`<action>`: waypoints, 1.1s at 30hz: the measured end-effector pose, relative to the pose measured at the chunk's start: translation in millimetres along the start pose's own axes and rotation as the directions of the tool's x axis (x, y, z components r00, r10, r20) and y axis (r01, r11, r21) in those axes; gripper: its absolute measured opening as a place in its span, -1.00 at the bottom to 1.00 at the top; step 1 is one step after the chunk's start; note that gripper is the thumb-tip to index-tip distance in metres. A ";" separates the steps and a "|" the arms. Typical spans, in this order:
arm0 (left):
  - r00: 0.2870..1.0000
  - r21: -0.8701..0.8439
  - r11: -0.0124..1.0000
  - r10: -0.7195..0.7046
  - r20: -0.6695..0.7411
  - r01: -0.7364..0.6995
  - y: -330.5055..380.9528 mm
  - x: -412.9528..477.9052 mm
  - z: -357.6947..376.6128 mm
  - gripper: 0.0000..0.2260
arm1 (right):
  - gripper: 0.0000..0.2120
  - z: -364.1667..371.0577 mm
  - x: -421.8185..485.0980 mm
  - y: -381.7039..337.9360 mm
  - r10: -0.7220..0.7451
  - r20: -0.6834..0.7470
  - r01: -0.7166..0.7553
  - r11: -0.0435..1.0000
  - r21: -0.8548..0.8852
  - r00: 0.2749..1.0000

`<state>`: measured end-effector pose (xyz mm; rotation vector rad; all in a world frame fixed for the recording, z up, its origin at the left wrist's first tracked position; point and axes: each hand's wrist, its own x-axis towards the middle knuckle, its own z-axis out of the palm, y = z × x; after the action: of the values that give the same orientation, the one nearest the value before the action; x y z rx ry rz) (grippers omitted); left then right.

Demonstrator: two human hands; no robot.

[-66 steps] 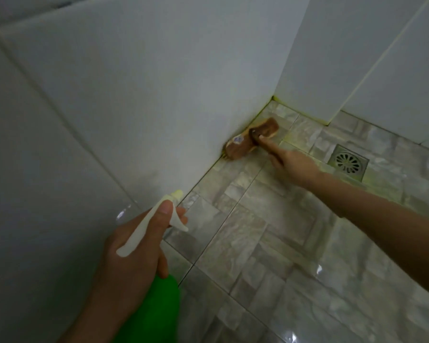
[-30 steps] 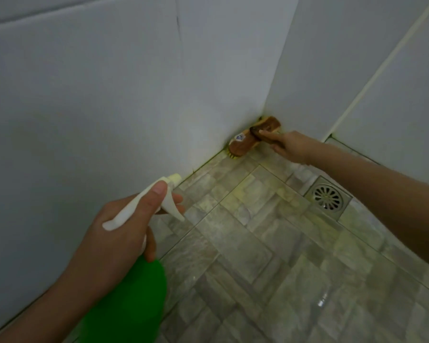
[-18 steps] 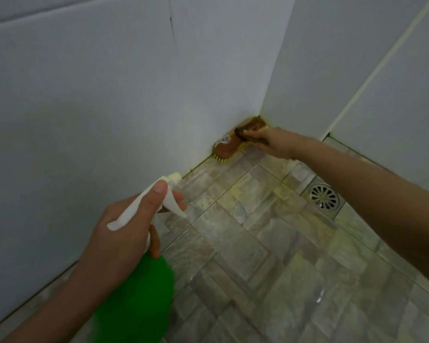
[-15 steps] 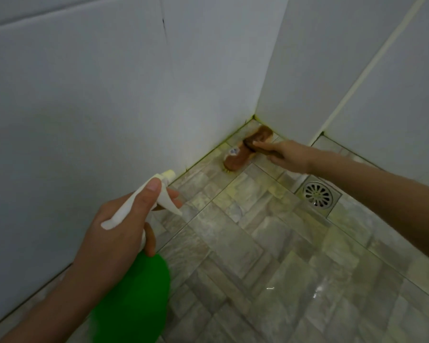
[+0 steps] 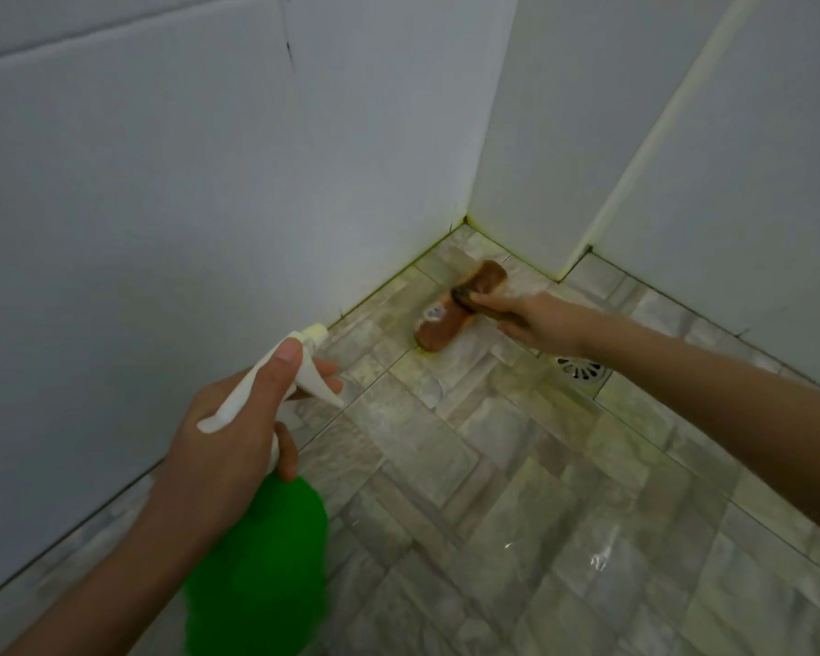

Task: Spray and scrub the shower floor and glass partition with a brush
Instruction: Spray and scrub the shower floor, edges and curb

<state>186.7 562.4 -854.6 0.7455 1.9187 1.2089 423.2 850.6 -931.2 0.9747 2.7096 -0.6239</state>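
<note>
Brush point(image 5: 450, 314) on the floor point(image 5: 517, 466) just off the wall corner, open tiles nearer, right hand point(image 5: 538, 321) gripping its back, left hand point(image 5: 237, 428) clasping a spray bottle point(image 5: 261, 561), drain point(image 5: 581, 369) beside the right wrist.

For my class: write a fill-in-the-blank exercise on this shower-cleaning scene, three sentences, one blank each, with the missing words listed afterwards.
1. The left hand holds a spray bottle whose body is ____ in colour.
2. The right hand presses a brown ____ onto the floor tiles near the corner.
3. The round metal ____ is partly hidden behind the right wrist.

Missing words: green; brush; drain
</note>
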 end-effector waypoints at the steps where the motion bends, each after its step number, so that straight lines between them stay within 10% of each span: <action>1: 1.000 -0.008 1.000 -0.001 -0.005 0.001 0.9 -0.6 -2.6 -0.18 | -0.50 -0.5 -26.0 16.6 0.012 0.024 -0.012 1.000 -0.011 1.000; 17: 0.999 0.027 0.999 0.031 0.041 -0.032 -0.7 -24.9 1.1 -0.10 | -0.48 22.7 -99.4 5.5 0.195 -0.024 -0.195 0.981 -0.002 0.981; 27: 0.992 0.058 0.992 0.107 0.066 -0.110 18.1 -53.6 18.7 -0.61 | -0.48 45.5 -2.5 -86.4 0.122 -0.049 -0.119 0.991 0.063 0.991; 33: 0.992 0.039 0.992 0.117 0.056 -0.119 23.7 -65.3 20.5 -0.59 | -0.44 97.3 -169.6 -105.0 0.320 0.005 -0.320 0.947 0.037 0.948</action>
<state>242.2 530.7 -820.6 0.9157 1.8840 1.2100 489.1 638.7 -930.5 1.3847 2.4660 -0.6092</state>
